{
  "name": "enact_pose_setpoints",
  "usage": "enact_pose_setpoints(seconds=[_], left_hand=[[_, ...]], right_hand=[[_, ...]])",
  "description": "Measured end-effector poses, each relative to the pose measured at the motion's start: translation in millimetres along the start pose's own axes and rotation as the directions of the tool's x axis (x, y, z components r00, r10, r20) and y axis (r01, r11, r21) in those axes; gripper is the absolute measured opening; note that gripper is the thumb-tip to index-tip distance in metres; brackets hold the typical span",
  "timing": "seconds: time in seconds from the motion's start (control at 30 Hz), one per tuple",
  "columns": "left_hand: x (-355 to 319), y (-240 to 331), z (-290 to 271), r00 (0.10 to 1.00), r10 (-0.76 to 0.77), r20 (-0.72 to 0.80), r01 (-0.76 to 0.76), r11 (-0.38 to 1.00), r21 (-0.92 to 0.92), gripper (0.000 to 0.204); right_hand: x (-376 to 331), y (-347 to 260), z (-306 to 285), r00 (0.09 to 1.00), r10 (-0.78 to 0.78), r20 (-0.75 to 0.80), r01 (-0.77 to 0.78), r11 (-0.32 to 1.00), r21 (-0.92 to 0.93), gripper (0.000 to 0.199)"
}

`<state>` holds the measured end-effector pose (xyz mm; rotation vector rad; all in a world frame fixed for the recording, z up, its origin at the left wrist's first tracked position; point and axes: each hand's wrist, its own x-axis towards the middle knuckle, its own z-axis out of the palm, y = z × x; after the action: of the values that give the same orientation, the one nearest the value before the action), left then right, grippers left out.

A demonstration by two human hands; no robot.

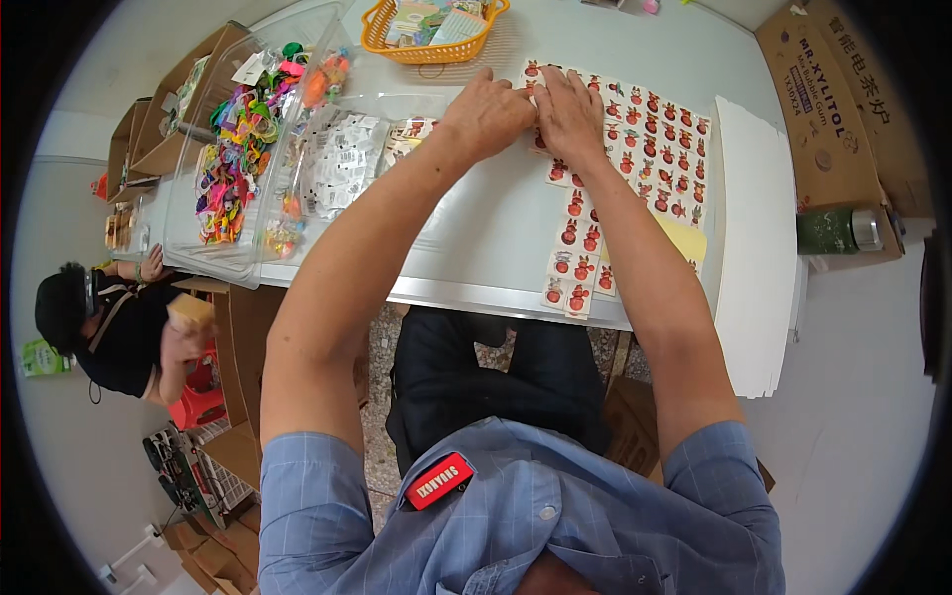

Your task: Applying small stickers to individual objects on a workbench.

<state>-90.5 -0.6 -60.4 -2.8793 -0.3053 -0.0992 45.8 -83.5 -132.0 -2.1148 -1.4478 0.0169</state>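
Sticker sheets (659,149) — nr table (486,233) edge, open rm L

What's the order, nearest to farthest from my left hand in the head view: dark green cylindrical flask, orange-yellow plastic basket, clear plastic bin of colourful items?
1. Orange-yellow plastic basket: just beyond your left hand.
2. Clear plastic bin of colourful items: left side.
3. Dark green cylindrical flask: far right.
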Motion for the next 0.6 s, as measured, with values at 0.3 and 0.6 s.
enact_pose_setpoints(seconds=[0.3, 0.6], left_hand=[[-4.9, -2.7, 11.1, 0.995, 0.092, 0.038, -0.093, 0.995, 0.033, 0.013], [-14.8, 9.1, 12.3, 0.984, -0.178, 0.02, 0.179, 0.978, -0.109, 0.024]], right_hand=[[1.6, 3.7, 5.7, 0.992, -0.054, -0.117, 0.056, 0.998, 0.014, 0.047], [-1.0, -6.1, 0.2, 0.995, -0.011, -0.098, 0.014, 0.999, 0.031, 0.044]])
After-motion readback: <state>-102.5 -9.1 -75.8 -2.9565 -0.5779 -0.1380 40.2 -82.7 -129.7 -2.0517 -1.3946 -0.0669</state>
